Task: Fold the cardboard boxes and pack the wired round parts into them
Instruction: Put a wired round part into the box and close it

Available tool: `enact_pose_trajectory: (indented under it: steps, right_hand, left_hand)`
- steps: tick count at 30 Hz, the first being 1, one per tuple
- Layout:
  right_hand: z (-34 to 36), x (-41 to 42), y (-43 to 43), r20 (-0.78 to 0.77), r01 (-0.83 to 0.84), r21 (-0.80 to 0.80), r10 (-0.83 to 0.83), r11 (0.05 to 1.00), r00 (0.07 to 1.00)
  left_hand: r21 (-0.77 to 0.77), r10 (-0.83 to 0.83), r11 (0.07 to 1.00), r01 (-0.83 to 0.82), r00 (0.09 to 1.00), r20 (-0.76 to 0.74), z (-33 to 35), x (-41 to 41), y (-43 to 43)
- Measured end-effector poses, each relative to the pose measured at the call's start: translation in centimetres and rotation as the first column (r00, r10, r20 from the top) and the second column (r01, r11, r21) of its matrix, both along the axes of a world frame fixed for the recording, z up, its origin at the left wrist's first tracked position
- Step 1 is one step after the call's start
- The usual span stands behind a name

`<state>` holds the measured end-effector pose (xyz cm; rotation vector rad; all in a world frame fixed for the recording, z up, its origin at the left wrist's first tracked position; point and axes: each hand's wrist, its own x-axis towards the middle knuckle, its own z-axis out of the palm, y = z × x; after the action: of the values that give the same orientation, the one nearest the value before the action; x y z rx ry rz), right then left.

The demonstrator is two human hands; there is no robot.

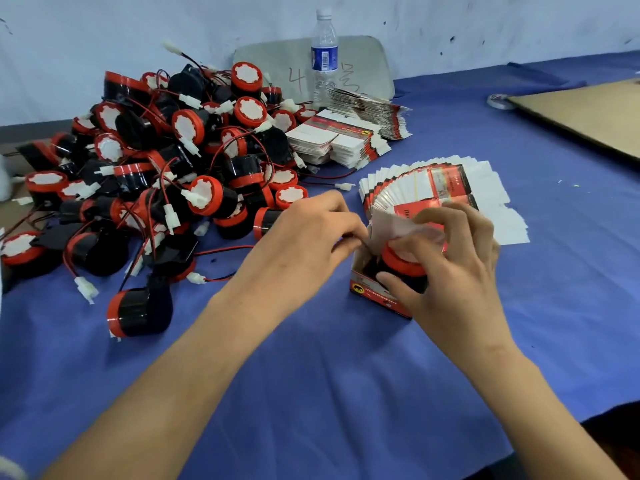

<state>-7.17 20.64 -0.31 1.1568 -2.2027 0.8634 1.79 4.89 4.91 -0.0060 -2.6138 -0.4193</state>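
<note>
The heap of red-and-black round wired parts point(156, 174) lies far left. My left hand point(311, 233) pinches what looks like the thin wire point(362, 243) at the mouth of the small red printed cardboard box point(372, 292). I'd tuck it fully down before closing. My right hand point(453, 258) clamps the box around the seated round part point(403, 259), with the white flap point(391, 221) raised. The fanned flat box blanks point(450, 188) lie behind.

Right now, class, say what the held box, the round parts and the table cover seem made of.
Box: thin printed card, glossy; its flap bends. Round parts: probably plastic, shiny black body, red rim. Table cover: likely blue cloth, matt, softly creased.
</note>
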Motion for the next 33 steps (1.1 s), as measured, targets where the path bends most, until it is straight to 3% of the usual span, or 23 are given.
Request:
enact_pose_trajectory:
  steps: [4, 10, 18, 22, 29, 33]
  right_hand:
    - [-0.4, -0.3, 0.6, 0.049, -0.028, 0.022, 0.027, 0.999, 0.998]
    - [-0.2, -0.5, 1.3, 0.321, -0.151, -0.034, 0.154, 0.988, 0.935]
    - [-0.1, -1.7, 1.4, 0.284, -0.156, 0.085, 0.126, 0.984, 0.951]
    - [-0.2, -2.1, 1.6, 0.245, -0.232, 0.076, 0.207, 0.970, 0.947]
    - [-0.9, -2.1, 1.4, 0.414, -0.231, 0.059, 0.187, 0.971, 0.891]
    - [-0.1, -2.4, 1.4, 0.498, -0.341, 0.084, 0.257, 0.936, 0.828]
  left_hand:
    - [-0.022, 0.000, 1.000, 0.001, 1.000, 0.017, -0.1, 0.1, -0.2]
    - [-0.017, 0.034, 0.999, -0.034, 0.999, 0.003, -0.3, 0.3, -0.1]
    - [0.013, 0.029, 0.999, -0.029, 1.000, -0.012, -0.3, 0.6, 0.3]
    - [0.041, 0.026, 0.999, -0.031, 0.994, 0.109, -0.5, 0.3, 0.2]
    - [-0.044, 0.029, 0.999, -0.019, 0.973, 0.231, 0.2, 0.1, 0.1]
    - [-0.250, 0.084, 0.968, -0.017, 0.961, 0.262, 0.8, -0.4, 0.8]
